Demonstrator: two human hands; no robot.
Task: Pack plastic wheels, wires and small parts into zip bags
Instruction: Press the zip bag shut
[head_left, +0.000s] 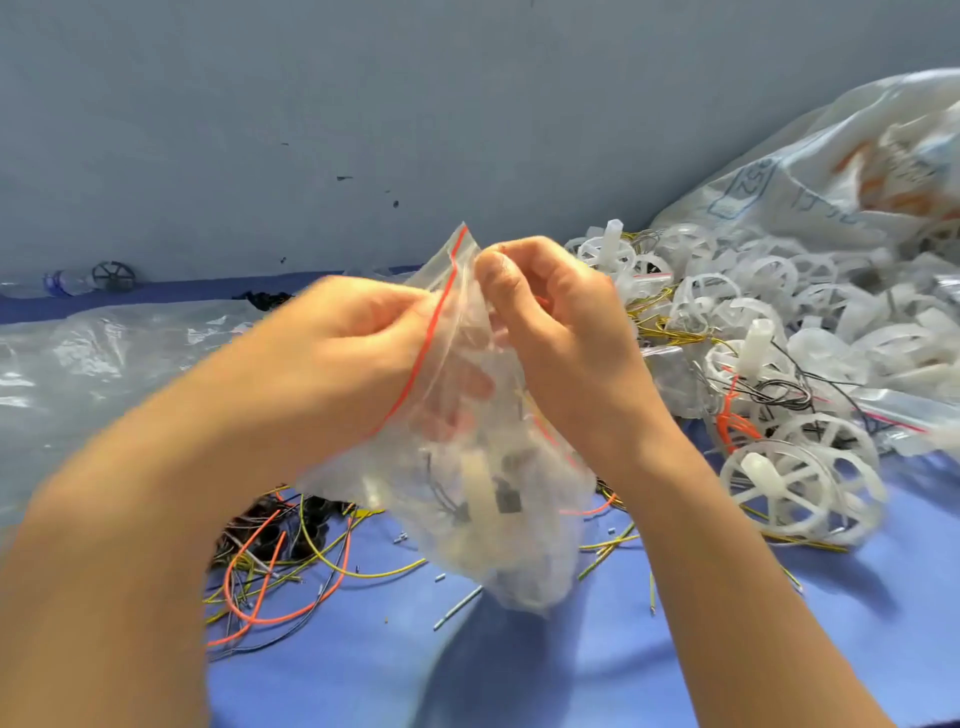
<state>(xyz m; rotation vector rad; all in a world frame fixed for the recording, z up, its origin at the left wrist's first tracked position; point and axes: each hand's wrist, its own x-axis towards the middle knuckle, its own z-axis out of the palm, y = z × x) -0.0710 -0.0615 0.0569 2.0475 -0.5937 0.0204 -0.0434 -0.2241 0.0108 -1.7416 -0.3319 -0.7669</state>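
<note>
1. Left hand (363, 332) and right hand (561, 338) meet at the mouth of a clear zip bag (467, 519). The fingers of each are curled and pinch the film on either side of its red seal strip (427, 349).
2. Held up over the blue table (571, 675) between the two wrists, the zip bag bulges at the bottom with small parts (498, 499). They show as blurred white and dark pieces, with a strand of wire among them.
3. Loose wires (280, 571) in orange, yellow and black lie tangled on the table, below and to the left of the bag.
4. White plastic wheels (779, 322) are heaped along the right side of the table, with yellow and black wire threaded through the pile.
5. Behind that heap, a large translucent sack (831, 171) slumps against the grey-blue wall (363, 104).
6. On the left lies a crumpled clear plastic sheet (104, 364), and a single dark wheel (113, 275) stands by the wall beyond it.
</note>
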